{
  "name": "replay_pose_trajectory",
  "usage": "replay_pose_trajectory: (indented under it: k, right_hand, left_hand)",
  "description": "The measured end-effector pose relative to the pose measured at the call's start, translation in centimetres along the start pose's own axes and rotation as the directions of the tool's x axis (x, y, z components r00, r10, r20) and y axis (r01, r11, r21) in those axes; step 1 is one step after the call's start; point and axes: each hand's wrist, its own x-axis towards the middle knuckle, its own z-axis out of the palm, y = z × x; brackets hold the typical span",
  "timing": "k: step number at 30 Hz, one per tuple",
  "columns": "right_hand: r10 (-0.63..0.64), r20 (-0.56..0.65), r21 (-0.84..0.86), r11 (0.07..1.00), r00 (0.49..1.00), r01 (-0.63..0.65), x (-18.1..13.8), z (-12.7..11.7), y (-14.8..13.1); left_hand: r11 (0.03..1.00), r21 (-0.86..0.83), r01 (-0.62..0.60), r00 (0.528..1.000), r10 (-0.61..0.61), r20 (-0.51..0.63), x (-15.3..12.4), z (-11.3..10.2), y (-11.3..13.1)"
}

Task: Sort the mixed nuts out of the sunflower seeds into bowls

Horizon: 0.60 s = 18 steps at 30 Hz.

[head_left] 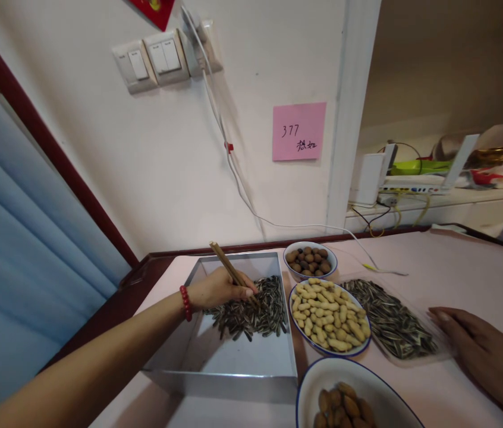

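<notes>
A pair of wooden chopsticks (225, 263) slants up out of my left hand (222, 287), whose fingers are closed around them. The lower tips reach into a pile of striped sunflower seeds (270, 309) in a shallow silver box (233, 356). A red bead bracelet (185, 303) circles the left wrist. On the right, my right hand (487, 356) lies with fingers stretched out at the edge of a clear plastic tray (401, 360), seemingly touching its rim. That tray holds more sunflower seeds (389, 318).
Between box and tray stand blue-rimmed bowls: round brown nuts (308, 261) at the back, peanuts (329, 315) in the middle, almond-like brown nuts (345, 407) in front. A white cable (296, 225) crosses the table's back edge. A router (412, 183) sits on the shelf.
</notes>
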Motion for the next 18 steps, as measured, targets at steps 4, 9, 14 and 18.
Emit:
replay_pose_trajectory:
  k: [4, 9, 14, 18]
  right_hand:
    - [0.011, 0.003, 0.015, 1.000, 1.000, -0.012, 0.0, -0.1, 0.0]
    - [0.022, 0.022, 0.004, 1.000, 1.000, -0.022, -0.2, -0.2, -0.5]
    - [0.014, 0.041, -0.011, 1.000, 0.999, -0.013, -0.4, -0.3, -0.7]
    - [0.008, 0.034, -0.010, 1.000, 0.999, -0.007, -0.4, -0.4, -0.5]
  left_hand:
    - [0.995, 0.096, -0.019, 1.000, 0.018, 0.008, -0.1, 0.0, 0.4]
    - [0.996, 0.087, -0.031, 0.999, 0.032, -0.004, -0.1, 0.5, 0.5]
    - [0.998, -0.060, 0.020, 0.995, -0.026, -0.094, 0.0, 1.3, -0.2]
    - [0.965, -0.245, 0.091, 0.982, -0.128, -0.138, 0.4, 1.7, -0.6]
